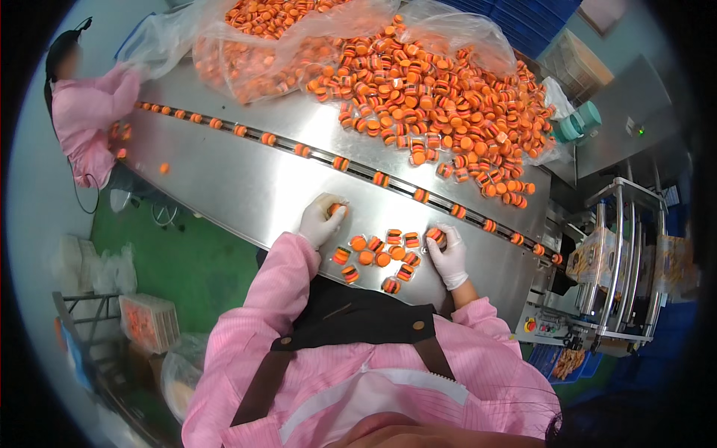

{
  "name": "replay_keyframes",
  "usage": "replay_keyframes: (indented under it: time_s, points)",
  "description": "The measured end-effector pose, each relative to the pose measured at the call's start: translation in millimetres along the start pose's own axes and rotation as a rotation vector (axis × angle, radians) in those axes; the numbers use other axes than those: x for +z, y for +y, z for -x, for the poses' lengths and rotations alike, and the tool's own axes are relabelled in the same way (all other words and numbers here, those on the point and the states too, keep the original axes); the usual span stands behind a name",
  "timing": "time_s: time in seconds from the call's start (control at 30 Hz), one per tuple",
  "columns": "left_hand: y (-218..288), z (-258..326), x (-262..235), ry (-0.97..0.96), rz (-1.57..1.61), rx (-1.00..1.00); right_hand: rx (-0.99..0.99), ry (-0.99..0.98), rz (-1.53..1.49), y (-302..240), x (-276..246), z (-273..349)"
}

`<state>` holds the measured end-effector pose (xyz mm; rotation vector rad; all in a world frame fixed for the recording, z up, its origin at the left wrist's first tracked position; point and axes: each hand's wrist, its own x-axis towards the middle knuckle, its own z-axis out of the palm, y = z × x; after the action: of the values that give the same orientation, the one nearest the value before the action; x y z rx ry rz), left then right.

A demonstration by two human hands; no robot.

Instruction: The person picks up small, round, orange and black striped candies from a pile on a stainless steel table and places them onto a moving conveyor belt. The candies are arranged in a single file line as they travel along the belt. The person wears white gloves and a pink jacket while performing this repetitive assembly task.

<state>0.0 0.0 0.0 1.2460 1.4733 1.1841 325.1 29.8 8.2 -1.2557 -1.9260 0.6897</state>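
My gloved left hand (321,221) is closed around a burger-shaped candy (338,210) with an orange top, just on the near side of a narrow conveyor track (358,172). My gloved right hand (450,257) grips another burger-shaped candy (435,236) between thumb and fingers. On the steel table (291,179), between and below my hands, lies a loose group of several wrapped burger candies (383,259), some on edge showing dark, red and orange layers. Along the track, single burger candies (381,178) stand spaced apart in a row, running from upper left to lower right.
Beyond the track lies a large heap of the candies (448,104), with clear plastic bags (254,67) of more beside it. A co-worker in pink (89,112) stands at the track's far left end. A wrapping machine (620,261) with rollers and film stands at the right.
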Motion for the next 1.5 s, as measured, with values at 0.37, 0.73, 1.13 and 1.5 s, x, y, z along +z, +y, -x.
replay_keyframes:
  time_s: [0.37, 0.73, 1.13, 1.5]
  points:
    - [6.2, 1.6, -0.6, 0.018, 0.034, -0.031, 0.042, -0.008, -0.014, -10.3, -2.4, -1.5]
    - [6.8, 1.6, 0.2, 0.024, 0.041, -0.044, -0.013, 0.01, 0.006, -9.3, -2.2, -1.8]
    - [9.0, 1.9, 0.5, 0.03, 0.017, -0.02, 0.016, -0.001, 0.017, -12.8, -3.9, -2.5]
    - [12.8, 1.6, 2.3, 0.043, 0.052, -0.053, -0.023, 0.017, 0.038, -12.3, -3.0, -4.6]
